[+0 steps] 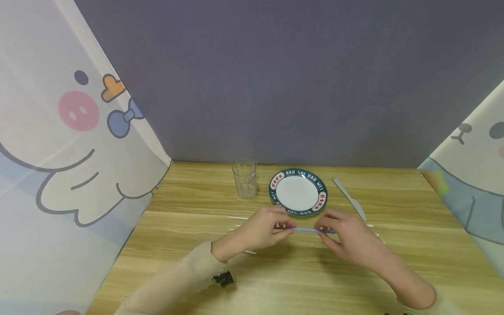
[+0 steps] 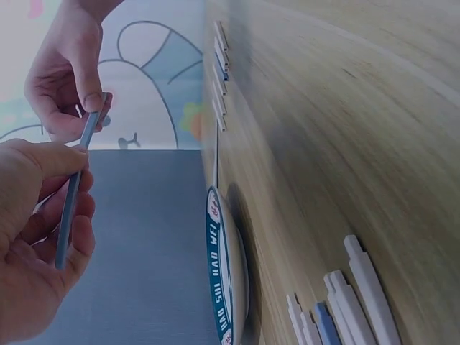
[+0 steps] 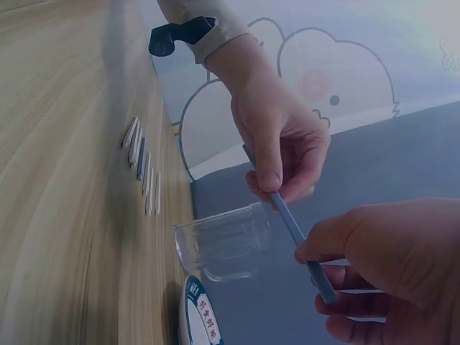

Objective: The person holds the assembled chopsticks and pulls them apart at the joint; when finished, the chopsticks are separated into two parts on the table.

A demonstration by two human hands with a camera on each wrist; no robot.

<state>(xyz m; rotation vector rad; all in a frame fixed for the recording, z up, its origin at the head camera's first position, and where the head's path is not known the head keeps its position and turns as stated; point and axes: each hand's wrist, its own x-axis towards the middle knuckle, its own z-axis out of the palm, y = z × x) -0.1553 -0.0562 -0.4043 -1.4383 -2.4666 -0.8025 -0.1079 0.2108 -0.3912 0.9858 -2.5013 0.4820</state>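
A thin, straight blue-grey stick (image 1: 305,229) is held level above the table, in front of the plate. My left hand (image 1: 264,226) pinches one end between thumb and fingers. Toward the other end, my right hand (image 1: 348,236) pinches it the same way, and the middle of the stick shows between the hands. In the right wrist view the stick (image 3: 291,224) slants from the left thumb down across the right fingers. Behind the hands lies a white plate (image 1: 296,193) with a dark green lettered rim. A pale knife (image 1: 349,199) lies right of it.
A clear glass (image 1: 246,181) stands left of the plate. White sticks (image 2: 366,287) and a blue stick (image 2: 325,323) lie in a row on the left; another row of sticks (image 2: 221,75) lies on the right. A grey panel (image 1: 291,87) rises behind the table.
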